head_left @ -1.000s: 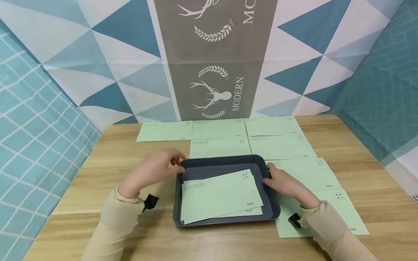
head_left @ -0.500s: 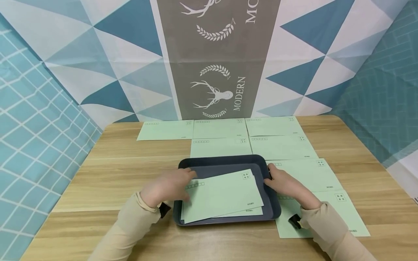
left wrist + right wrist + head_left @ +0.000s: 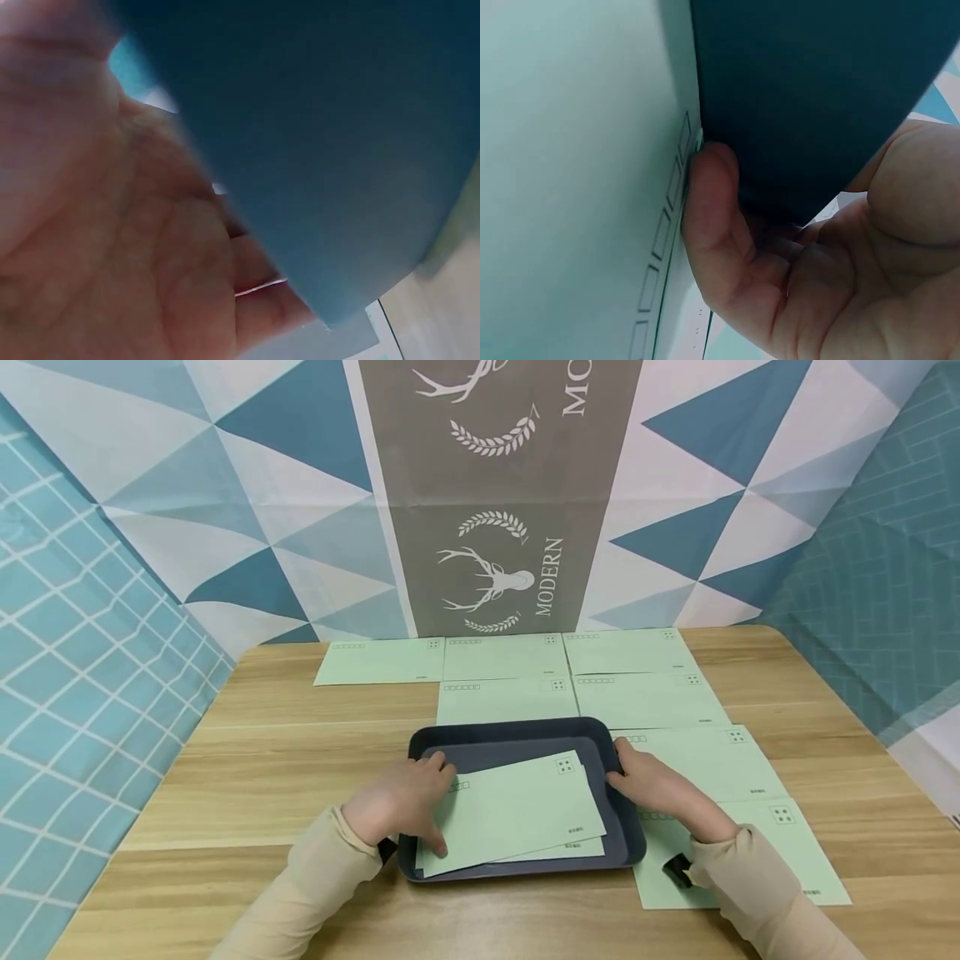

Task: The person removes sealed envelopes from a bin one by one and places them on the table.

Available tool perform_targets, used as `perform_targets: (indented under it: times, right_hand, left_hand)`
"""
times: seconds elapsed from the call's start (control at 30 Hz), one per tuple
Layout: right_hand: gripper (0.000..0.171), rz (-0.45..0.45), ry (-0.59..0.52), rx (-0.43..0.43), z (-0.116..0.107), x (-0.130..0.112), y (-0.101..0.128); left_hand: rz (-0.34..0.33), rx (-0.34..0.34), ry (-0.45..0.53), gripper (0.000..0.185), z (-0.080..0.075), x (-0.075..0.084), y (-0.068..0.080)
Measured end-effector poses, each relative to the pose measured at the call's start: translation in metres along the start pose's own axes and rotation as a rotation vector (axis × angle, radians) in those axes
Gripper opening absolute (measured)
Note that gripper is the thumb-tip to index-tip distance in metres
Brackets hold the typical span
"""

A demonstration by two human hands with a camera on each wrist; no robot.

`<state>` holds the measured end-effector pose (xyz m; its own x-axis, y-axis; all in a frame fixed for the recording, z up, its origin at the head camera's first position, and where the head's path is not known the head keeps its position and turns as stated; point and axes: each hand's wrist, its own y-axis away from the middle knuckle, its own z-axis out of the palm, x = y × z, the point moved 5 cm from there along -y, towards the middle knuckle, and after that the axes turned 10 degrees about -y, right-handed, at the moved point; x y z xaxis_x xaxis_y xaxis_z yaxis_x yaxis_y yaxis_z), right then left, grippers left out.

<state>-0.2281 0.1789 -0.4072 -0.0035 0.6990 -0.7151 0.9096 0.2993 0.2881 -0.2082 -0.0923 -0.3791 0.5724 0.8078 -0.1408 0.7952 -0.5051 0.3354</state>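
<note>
A dark blue tray (image 3: 630,827) sits on the wooden table (image 3: 247,777) in front of the person, with 2 pale green envelopes (image 3: 517,810) stacked inside it, the top one slightly skewed over the lower one. The left hand (image 3: 401,797) rests over the tray's left rim, thumb down on the near-left corner of the top envelope and fingers curled onto its upper left edge, which looks like a way to keep the stack from sliding. The right hand (image 3: 656,785) grips the tray's right rim; in the right wrist view its fingers (image 3: 712,225) wrap under the dark wall, pressed against an envelope lying beneath, so the tray appears steadied from both sides.

More green envelopes (image 3: 645,697) lie flat in rows on the table behind and to the right of the tray, touching or overlapping at their edges; 7 are countable, and the tray and right sleeve (image 3: 757,893) cover parts of 3 of them. A patterned cloth backdrop (image 3: 510,527) with a deer emblem hangs behind.

The left wrist view is nearly filled by the blurred tray wall (image 3: 322,150) and palm (image 3: 112,247), so the left fingertips cannot be made out there. Small black objects at both cuffs are too partial to identify. The printing on the envelopes is too small to read.
</note>
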Motion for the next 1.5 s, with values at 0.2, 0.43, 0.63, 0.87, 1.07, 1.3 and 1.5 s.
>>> perform_targets:
  times: [0.2, 0.43, 0.63, 0.87, 1.07, 1.3, 1.5]
  right_hand:
    - [0.035, 0.001, -0.005, 0.001, 0.001, 0.001, -0.001]
    - [0.037, 0.002, -0.008, -0.002, 0.001, 0.001, -0.001]
    - [0.041, -0.003, -0.006, -0.006, 0.001, 0.000, 0.000]
    - [0.042, 0.000, -0.011, -0.008, 0.001, -0.001, 0.000]
    - [0.036, -0.003, -0.023, -0.008, 0.001, -0.001, 0.000]
    - [0.031, -0.001, -0.040, -0.013, 0.001, -0.001, 0.001]
    - [0.029, -0.012, -0.023, -0.014, 0.001, -0.001, 0.001]
  left_hand:
    - [0.006, 0.021, -0.043, 0.085, 0.001, 0.003, -0.001]
    - [0.006, 0.024, -0.038, 0.084, 0.002, 0.004, -0.001]
    - [0.016, 0.024, 0.009, 0.083, 0.003, 0.003, -0.003]
    - [0.050, 0.049, 0.106, 0.073, -0.006, 0.001, -0.001]
    - [0.080, 0.126, 0.191, 0.042, -0.019, -0.005, 0.004]
    - [0.214, 0.118, 0.373, 0.023, -0.033, -0.015, 0.021]
    - [0.290, 0.028, 0.389, 0.030, -0.036, -0.014, 0.035]
